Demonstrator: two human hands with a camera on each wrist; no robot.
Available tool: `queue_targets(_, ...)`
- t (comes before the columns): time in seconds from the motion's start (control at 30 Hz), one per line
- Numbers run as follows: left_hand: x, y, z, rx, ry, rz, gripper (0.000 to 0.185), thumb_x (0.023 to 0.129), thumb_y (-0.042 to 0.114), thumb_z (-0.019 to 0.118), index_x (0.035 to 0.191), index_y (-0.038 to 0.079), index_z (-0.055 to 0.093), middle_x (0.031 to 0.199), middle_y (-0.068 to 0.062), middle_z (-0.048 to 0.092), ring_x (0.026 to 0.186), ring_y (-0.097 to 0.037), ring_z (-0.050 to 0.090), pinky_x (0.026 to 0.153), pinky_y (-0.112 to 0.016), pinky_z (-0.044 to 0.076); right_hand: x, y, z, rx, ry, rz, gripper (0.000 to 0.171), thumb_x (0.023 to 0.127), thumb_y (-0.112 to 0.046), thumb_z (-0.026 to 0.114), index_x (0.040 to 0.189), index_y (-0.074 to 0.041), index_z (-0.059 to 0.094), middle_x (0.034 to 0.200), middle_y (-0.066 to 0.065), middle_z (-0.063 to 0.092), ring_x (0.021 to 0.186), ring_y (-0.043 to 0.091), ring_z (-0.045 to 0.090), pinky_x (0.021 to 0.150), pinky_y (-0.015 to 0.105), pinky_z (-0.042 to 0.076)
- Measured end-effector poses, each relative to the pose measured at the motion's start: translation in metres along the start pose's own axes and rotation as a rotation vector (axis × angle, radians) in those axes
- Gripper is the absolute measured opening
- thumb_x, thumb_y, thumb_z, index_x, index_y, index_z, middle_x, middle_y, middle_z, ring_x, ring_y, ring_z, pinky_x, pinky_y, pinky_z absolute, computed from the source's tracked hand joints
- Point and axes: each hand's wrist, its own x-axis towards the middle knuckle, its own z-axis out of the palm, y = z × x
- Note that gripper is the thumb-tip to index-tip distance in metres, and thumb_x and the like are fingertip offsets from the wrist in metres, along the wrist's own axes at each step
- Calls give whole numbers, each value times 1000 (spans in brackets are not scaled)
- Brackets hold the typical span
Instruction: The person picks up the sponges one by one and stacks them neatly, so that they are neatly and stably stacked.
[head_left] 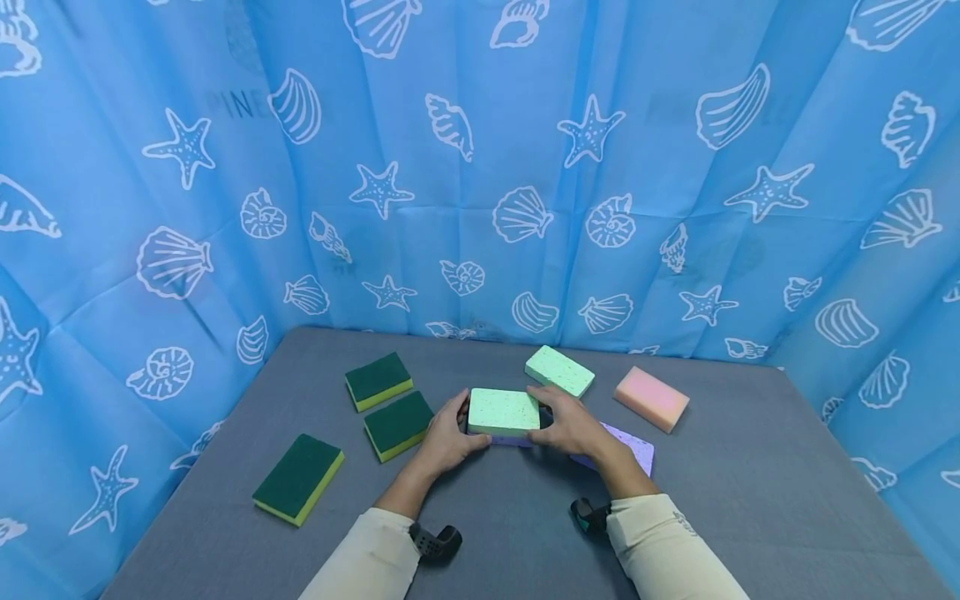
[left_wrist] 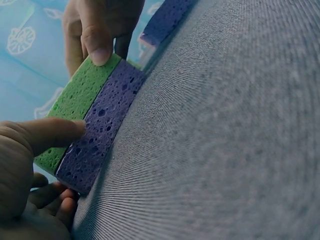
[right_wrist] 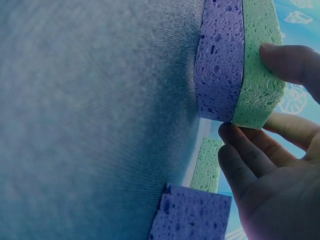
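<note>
A light green sponge [head_left: 504, 408] lies flat on top of a purple sponge [left_wrist: 102, 125], their edges nearly lined up. My left hand [head_left: 447, 437] holds the left end of this pair, thumb across the seam on the near side and fingers around the end, low beside the purple one. At the other end my right hand [head_left: 567, 423] grips the green sponge, its thumb [right_wrist: 287, 62] pressed on the near face and fingertips at the short end. The purple sponge's underside sits right at the grey cloth [right_wrist: 100, 125].
Behind my right wrist lies another purple sponge [head_left: 633, 450], partly covered. A second green sponge [head_left: 559, 371] and a pink one [head_left: 651, 398] lie farther back. Left stand several green-and-yellow scouring sponges [head_left: 298, 475]. A blue shell-patterned curtain [head_left: 480, 167] borders the table.
</note>
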Motion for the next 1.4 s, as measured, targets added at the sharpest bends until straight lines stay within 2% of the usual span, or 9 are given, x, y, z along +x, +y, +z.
queue_targets(0.27, -1, -3, -3, -179, -48, 34, 96, 81, 28, 79, 153, 2, 21, 145, -20, 39, 132, -31, 37, 107, -48, 30, -1, 1, 1, 3, -5, -4, 76, 77, -16, 80, 140, 7, 45, 133, 23, 51, 122, 37, 47, 99, 52, 38)
queue_targets(0.4, 0, -4, -4, -235, -57, 43, 91, 85, 30, 76, 153, 5, 22, 147, -19, 35, 134, -33, 34, 107, -51, 28, -1, 1, 1, 4, 4, -19, 76, 76, -16, 80, 139, 8, 45, 132, 23, 51, 122, 37, 48, 99, 52, 38)
queue_targets(0.67, -14, 29, -16, -244, -65, 20, 72, 91, 14, 68, 150, -2, 29, 142, -27, 38, 130, -41, 37, 102, -56, 32, 0, 1, 1, 0, 1, -15, 76, 77, -16, 80, 139, 9, 44, 134, 25, 50, 123, 39, 46, 100, 53, 37)
queue_targets(0.83, -16, 35, -17, -224, -53, 14, 70, 91, 11, 68, 149, -3, 31, 141, -28, 39, 129, -42, 37, 102, -55, 32, -3, -1, -3, 10, 2, -5, 78, 77, -17, 80, 141, 8, 42, 137, 26, 46, 125, 40, 44, 99, 54, 37)
queue_targets(0.93, -13, 29, -15, -218, -47, 8, 70, 90, 10, 69, 148, -3, 31, 142, -28, 39, 129, -42, 37, 102, -55, 33, -6, -5, -9, 15, 19, -13, 78, 78, -18, 79, 142, 7, 41, 138, 26, 45, 124, 41, 45, 98, 55, 38)
queue_targets(1.17, 0, 1, -5, -215, -38, 22, 73, 90, 16, 71, 150, 2, 32, 146, -24, 36, 132, -39, 34, 104, -54, 32, -19, -19, -27, 6, 67, -5, 76, 80, -19, 78, 144, 3, 42, 139, 22, 46, 123, 40, 46, 95, 56, 40)
queue_targets(1.4, -1, -2, -5, -210, -34, 30, 74, 89, 22, 72, 150, 5, 34, 146, -20, 37, 133, -36, 34, 103, -52, 33, -33, -36, -50, 10, 117, 14, 76, 82, -24, 77, 145, 0, 41, 142, 22, 43, 121, 42, 48, 91, 58, 43)
